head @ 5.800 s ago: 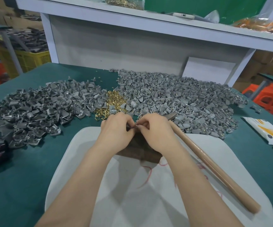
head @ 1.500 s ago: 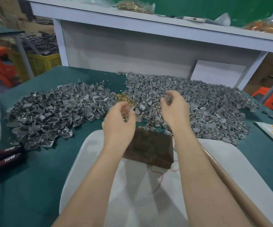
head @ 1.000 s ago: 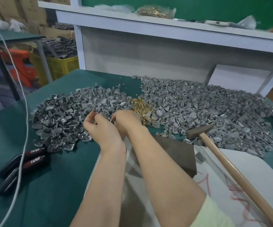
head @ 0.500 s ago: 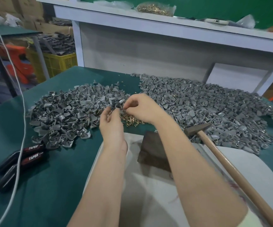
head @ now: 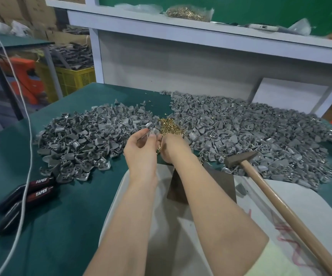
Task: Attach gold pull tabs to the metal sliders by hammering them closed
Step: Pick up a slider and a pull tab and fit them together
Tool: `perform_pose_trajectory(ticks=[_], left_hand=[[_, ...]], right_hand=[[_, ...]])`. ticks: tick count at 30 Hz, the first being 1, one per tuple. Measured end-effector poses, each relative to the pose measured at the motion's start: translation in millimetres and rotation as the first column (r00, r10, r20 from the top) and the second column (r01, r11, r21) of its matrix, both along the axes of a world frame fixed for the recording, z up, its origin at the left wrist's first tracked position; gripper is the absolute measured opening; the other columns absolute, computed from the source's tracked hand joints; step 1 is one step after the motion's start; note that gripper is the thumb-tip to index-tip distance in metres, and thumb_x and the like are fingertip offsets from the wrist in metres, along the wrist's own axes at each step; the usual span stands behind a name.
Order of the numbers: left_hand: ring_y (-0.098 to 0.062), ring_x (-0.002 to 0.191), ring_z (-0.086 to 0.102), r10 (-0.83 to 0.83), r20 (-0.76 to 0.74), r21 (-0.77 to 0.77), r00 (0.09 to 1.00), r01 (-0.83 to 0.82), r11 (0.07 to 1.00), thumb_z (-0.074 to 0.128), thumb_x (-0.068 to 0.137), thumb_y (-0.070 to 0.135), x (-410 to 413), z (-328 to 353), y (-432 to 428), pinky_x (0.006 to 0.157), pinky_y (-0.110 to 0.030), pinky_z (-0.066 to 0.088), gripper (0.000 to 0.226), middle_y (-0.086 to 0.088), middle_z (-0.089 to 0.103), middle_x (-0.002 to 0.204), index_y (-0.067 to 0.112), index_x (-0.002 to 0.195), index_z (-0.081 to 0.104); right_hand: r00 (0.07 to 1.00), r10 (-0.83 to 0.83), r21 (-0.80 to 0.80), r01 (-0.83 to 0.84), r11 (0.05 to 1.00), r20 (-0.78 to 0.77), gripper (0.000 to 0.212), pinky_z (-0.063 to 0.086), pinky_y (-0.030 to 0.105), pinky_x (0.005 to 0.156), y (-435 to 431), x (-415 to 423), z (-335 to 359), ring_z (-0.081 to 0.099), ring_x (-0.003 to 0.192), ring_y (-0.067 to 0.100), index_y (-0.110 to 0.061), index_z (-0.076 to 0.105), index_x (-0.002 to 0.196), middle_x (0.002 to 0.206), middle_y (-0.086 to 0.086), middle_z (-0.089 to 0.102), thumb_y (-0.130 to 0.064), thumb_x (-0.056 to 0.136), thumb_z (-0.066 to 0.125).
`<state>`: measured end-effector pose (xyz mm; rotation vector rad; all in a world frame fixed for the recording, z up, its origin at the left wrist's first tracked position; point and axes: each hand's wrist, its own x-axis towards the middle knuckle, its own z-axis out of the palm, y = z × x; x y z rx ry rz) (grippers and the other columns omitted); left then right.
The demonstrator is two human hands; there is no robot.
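Note:
My left hand (head: 139, 151) pinches a grey metal slider (head: 151, 134) at its fingertips, just above the near edge of the left slider pile (head: 85, 140). My right hand (head: 174, 148) is beside it, fingers curled down at the near edge of the small heap of gold pull tabs (head: 168, 126). A few gold tabs (head: 158, 150) show under its fingers, and the fingertips are hidden. A bigger slider pile (head: 251, 132) spreads to the right. The hammer (head: 241, 158) lies untouched, head at that pile, wooden handle (head: 284, 210) running to the lower right. The dark block (head: 220, 182) sits behind my right forearm.
A white board (head: 304, 212) lies on the green table (head: 65, 226) under my arms. Two black packs marked TAPER (head: 39, 193) and a white cable (head: 24, 196) lie at the left. A shelf (head: 181, 28) holds a bag of gold parts (head: 189, 11).
My right hand has left the left pile and dropped onto the gold tabs. My left hand has risen slightly and keeps a slider at its fingertips. The hammer has not moved.

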<state>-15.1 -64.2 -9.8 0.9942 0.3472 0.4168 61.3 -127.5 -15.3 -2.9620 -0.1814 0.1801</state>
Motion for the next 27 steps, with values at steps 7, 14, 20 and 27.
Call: perform_pose_trajectory(ticks=[7,14,20,27], left_hand=[[-0.011,0.086,0.064,-0.033,0.026,0.087,0.999,0.031,0.996,0.054,0.09,-0.004,-0.1,0.9,0.3,0.078,-0.019,0.051,0.03,0.001,0.064,0.092,0.025,0.096,0.062],[-0.006,0.074,0.061,-0.068,0.054,0.078,0.996,0.064,0.995,0.046,0.094,-0.004,-3.1,3.4,-2.9,0.072,-0.015,0.053,0.029,-0.001,0.063,0.087,0.019,0.089,0.063],[-0.003,0.076,0.065,-0.199,0.037,0.187,0.979,0.189,0.964,0.063,0.088,0.014,-8.6,8.2,-13.6,0.075,-0.015,0.051,0.011,0.006,0.068,0.081,0.02,0.08,0.068],[-0.007,0.101,0.062,-0.488,-0.09,0.856,0.868,0.318,0.407,0.06,0.09,0.012,-26.7,2.8,-44.2,0.094,-0.023,0.046,0.016,0.008,0.067,0.103,0.023,0.101,0.057]], right_hand=[[0.999,0.035,-0.045,-0.036,0.998,-0.032,0.021,0.043,0.032,0.07,3.7,6.1,3.1,0.049,0.082,0.026,-0.01,0.055,0.109,0.092,0.007,0.05,-0.015,0.09,0.051],[0.981,-0.086,0.34,0.022,0.94,0.175,0.019,0.046,0.027,0.067,-20.4,-6.6,16.7,0.057,0.07,0.022,-0.004,0.066,0.08,0.076,0.008,0.064,-0.021,0.086,0.06],[0.968,-0.226,0.76,0.064,0.647,0.111,0.01,0.054,0.029,0.067,-92.7,-50.6,40.2,0.062,0.068,0.014,-0.019,0.062,0.078,0.079,0.002,0.069,-0.01,0.083,0.064],[0.975,-0.218,0.876,0.069,0.477,0.042,0.024,0.052,0.015,0.06,-137.2,-101.8,25.5,0.06,0.061,0.009,-0.015,0.064,0.074,0.068,0.005,0.064,0.005,0.086,0.06]])
